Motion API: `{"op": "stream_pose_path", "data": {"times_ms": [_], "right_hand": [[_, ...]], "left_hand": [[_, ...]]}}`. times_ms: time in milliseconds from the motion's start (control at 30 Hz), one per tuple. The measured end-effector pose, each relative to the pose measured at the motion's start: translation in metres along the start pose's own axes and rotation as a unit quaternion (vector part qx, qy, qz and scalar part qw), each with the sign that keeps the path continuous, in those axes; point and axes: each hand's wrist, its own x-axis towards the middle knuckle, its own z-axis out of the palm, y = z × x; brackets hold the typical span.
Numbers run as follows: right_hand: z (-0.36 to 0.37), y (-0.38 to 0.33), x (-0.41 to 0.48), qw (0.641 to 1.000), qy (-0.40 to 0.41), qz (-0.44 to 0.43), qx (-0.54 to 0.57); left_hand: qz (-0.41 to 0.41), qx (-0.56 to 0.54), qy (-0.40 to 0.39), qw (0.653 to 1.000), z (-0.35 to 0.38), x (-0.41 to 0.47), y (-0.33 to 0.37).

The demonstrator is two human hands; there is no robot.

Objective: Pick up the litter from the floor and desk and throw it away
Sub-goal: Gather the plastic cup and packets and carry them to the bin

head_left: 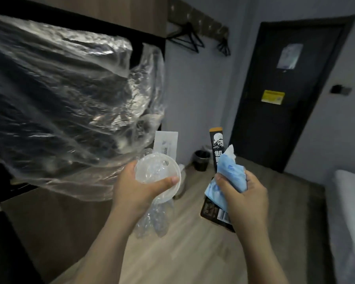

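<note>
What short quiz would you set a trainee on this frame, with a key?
1. True or false: the left hand and the right hand each hold litter.
2. What does the left thumb press on? A) a clear lid B) a hanger C) a spoon
3. Fill in: the black bin stands on the floor by the wall, left of the dark ____.
Key: 1 true: the left hand grips the clear lid and crumpled film, the right hand a blue wrapper and a black packet. 2 A. 3 door.
</note>
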Motion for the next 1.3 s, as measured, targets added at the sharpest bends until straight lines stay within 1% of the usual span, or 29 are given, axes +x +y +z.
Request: {"op": "stream_pose_path", "data": {"times_ms": [133,300,400,533,667,767,833,933,1100,1300], "right_hand": [[-0.045,0.023,0.03,0.998,0.06,0.002,-0.033],[-0.074,0.058,0.076,0.992,0.11,0.021,-0.052],[-0.077,0.081,0.115,0.989,0.133,0.032,-0.063],[-0.059,0.107,0.179,0.986,0.141,0.046,-0.08],[-0.034,0.125,0.255,0.983,0.133,0.054,-0.113],[-0.02,0.141,0.304,0.981,0.144,0.054,-0.116],[-0.014,0.156,0.332,0.981,0.144,0.062,-0.118],[-0.009,0.182,0.371,0.977,0.149,0.083,-0.128],[-0.007,0.229,0.449,0.975,0.157,0.088,-0.129],[-0.003,0.287,0.573,0.977,0.152,0.093,-0.118]], "left_hand": [[0.003,0.011,-0.056,0.998,0.069,0.02,-0.009],[0.002,0.011,-0.11,0.994,0.144,0.058,-0.024],[-0.002,0.01,-0.136,0.991,0.182,0.091,-0.038],[-0.009,-0.012,-0.161,0.987,0.226,0.156,-0.049],[-0.02,-0.009,-0.162,0.987,0.26,0.237,-0.054],[-0.024,0.003,-0.157,0.987,0.288,0.29,-0.06],[-0.031,0.008,-0.156,0.987,0.31,0.317,-0.068],[-0.043,0.018,-0.176,0.983,0.344,0.349,-0.081],[-0.056,0.033,-0.179,0.982,0.403,0.412,-0.105],[-0.051,0.054,-0.165,0.983,0.491,0.498,-0.114]]}}
